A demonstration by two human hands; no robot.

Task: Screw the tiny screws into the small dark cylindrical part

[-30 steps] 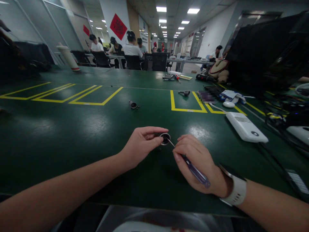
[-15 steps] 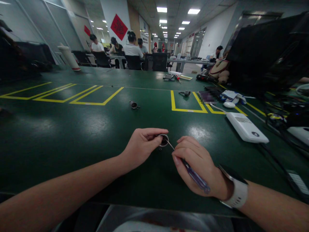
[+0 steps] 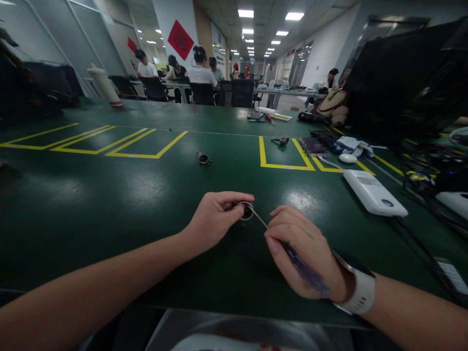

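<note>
My left hand (image 3: 215, 219) pinches a small round metal part (image 3: 247, 210) with a dark centre, holding it just above the green table (image 3: 109, 195). My right hand (image 3: 300, 253) is closed round a thin screwdriver (image 3: 303, 270) with a purple translucent handle. Its metal shaft runs up and left, and the tip sits in the face of the round part. A white watch band is on my right wrist.
A similar small metal part (image 3: 202, 157) lies farther back, another (image 3: 281, 141) inside a yellow-taped square. A white box-like device (image 3: 373, 192), a mouse (image 3: 347, 158), cables and dark equipment crowd the right side. Several people sit at tables in the background.
My right hand has drawn back slightly toward me and to the right with the screwdriver. The left hand has turned the round part a little; both stay in place.
</note>
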